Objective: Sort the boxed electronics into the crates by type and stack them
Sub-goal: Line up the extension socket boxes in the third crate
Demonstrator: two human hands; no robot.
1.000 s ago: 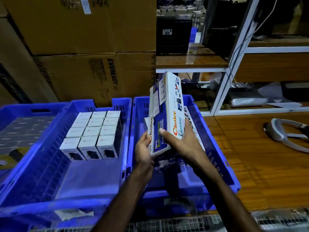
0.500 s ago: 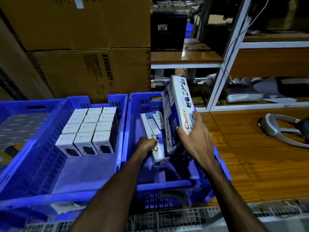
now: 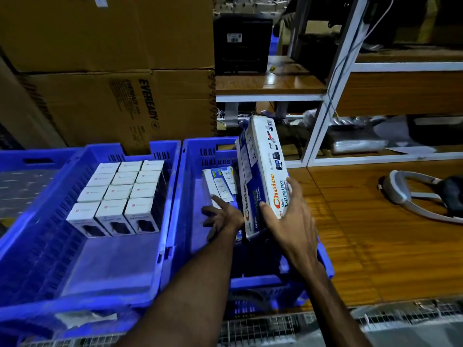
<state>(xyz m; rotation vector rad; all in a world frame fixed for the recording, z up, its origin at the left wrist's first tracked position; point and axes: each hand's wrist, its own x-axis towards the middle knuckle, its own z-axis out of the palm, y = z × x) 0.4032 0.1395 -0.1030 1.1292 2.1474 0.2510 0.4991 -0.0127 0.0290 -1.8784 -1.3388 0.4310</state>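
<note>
Head view looked down at two forearms reaching forward into the right-hand blue plastic crate [image 3: 198,186]. The right hand [image 3: 293,216] was wrapped around the lower end of a long white-and-blue cardboard power-socket box [image 3: 263,171] printed "Choice New Lumino" — thumb pressed on the front face, fingers curled round the far edge, wrist bent inward. That box stood nearly upright, leaning a bit left, its bottom end down inside the crate and its top poking above the back rim.

The left hand [image 3: 223,216] sat lower in the same crate, palm down, index finger stuck out straight and touching a similar white socket box [image 3: 220,184] lying flat on the crate floor. The other fingers looked loosely bent, not gripping anything as far as I could tell.

The next blue plastic crate [image 3: 140,284] to the left was pushed right up against the first — it held a tidy block of small white cartons [image 3: 120,194] standing in rows at the back half.

Brown Eveready cardboard cartons [image 3: 140,106] were stacked behind the crates, and a grey headband-shaped gadget [image 3: 411,194] lay on the wooden tabletop [image 3: 375,246] to the right.
</note>
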